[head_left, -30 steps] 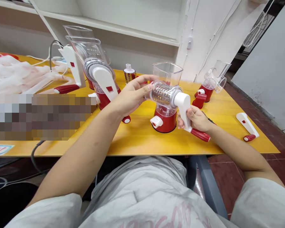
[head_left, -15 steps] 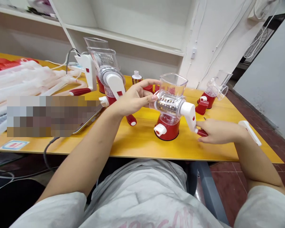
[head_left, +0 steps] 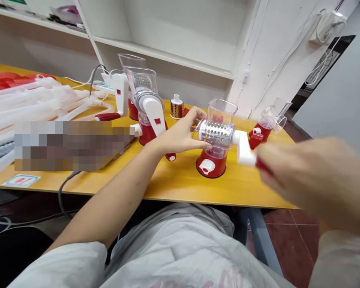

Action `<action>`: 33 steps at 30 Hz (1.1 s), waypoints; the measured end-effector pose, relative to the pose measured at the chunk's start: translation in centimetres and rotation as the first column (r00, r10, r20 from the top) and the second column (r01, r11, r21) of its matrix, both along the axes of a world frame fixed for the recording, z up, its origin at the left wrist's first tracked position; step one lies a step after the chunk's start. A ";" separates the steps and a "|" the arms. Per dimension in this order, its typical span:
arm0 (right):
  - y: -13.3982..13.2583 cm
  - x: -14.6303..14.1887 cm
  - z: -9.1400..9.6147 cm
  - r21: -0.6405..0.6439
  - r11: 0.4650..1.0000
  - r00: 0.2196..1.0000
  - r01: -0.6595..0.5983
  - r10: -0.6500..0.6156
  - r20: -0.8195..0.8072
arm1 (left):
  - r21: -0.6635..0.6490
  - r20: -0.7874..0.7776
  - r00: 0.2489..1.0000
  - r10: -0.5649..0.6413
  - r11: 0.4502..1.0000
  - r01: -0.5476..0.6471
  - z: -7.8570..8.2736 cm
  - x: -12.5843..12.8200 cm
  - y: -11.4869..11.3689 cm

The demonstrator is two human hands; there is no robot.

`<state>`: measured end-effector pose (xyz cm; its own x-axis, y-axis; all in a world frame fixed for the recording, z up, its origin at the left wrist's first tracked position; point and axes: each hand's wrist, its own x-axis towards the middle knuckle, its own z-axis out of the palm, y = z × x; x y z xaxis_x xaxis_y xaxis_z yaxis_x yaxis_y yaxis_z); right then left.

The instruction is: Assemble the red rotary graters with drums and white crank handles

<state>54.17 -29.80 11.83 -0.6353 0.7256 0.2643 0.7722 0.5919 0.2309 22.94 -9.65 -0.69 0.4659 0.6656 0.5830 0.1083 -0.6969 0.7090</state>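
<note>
A rotary drum grater (head_left: 218, 134) stands upright on the table, with a red base, a clear hopper and a perforated metal drum. My left hand (head_left: 186, 134) grips the left side of its clear housing, thumb in front and fingers behind. On the other side, my right hand (head_left: 312, 176), smeared by motion, is closed around the red grip of the white crank handle (head_left: 246, 151). A white knob (head_left: 207, 166) sits on the base's front. Right behind my left wrist is another assembled grater (head_left: 151, 112), its crank hanging down.
A loose grater drum (head_left: 177, 107) stands behind my left hand. At the right is a grater body (head_left: 265, 120) without a drum. Clear plastic-wrapped parts (head_left: 57, 96) lie piled at the left, near red parts (head_left: 6, 82). White shelves (head_left: 168, 54) rise behind the table.
My right hand has swung the crank up and toward me, and now looms larger. My left hand has shifted its hold on the housing, its thumb lower.
</note>
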 end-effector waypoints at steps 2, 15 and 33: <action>1.9 0.0 3.3 0.371 0.921 0.987 0.124 -0.153 0.050 | 0.010 -0.017 1.000 0.014 1.000 -0.014 0.1 0.1 -0.3; 17.7 2.3 -5.8 -0.349 0.821 0.876 0.452 -0.335 0.346 | -0.006 -0.169 0.972 0.160 0.987 -0.164 0.2 0.4 -2.0; 5.6 2.6 -4.5 -0.290 0.858 0.895 0.425 -0.349 0.279 | 0.006 -0.151 0.933 0.327 0.944 -0.330 0.0 3.3 -2.8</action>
<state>56.75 -24.24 7.28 -0.2966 0.9438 -0.1456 0.9104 0.3255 0.2555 26.24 -12.43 -0.74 0.2988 0.8066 0.5101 0.4336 -0.5909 0.6804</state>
